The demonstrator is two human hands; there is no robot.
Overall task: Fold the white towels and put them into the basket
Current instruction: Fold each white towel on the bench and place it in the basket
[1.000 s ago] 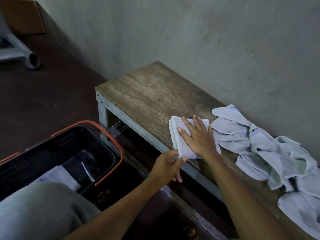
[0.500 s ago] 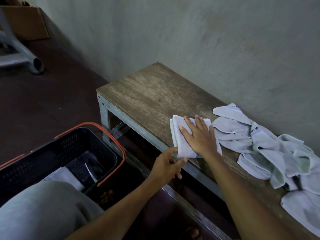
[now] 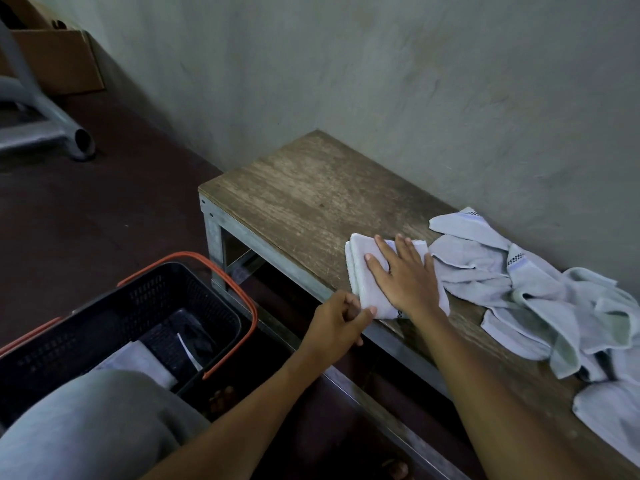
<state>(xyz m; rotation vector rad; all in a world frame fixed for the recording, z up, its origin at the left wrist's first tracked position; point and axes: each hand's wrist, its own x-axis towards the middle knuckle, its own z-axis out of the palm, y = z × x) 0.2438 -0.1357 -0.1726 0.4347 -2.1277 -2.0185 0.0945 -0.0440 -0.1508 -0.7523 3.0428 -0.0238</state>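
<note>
Head view: folded towel (image 3: 367, 271), soft terry rectangle, on worn wooden bench (image 3: 294, 199).
Right hand (image 3: 407, 277) presses flat, fingers spread; left hand (image 3: 337, 322) pinches its near corner.

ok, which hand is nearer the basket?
Left. The left hand is at the bench's front edge, pinching the folded towel's near corner, closest to the basket. The right hand lies flat on that towel, farther away.
</note>
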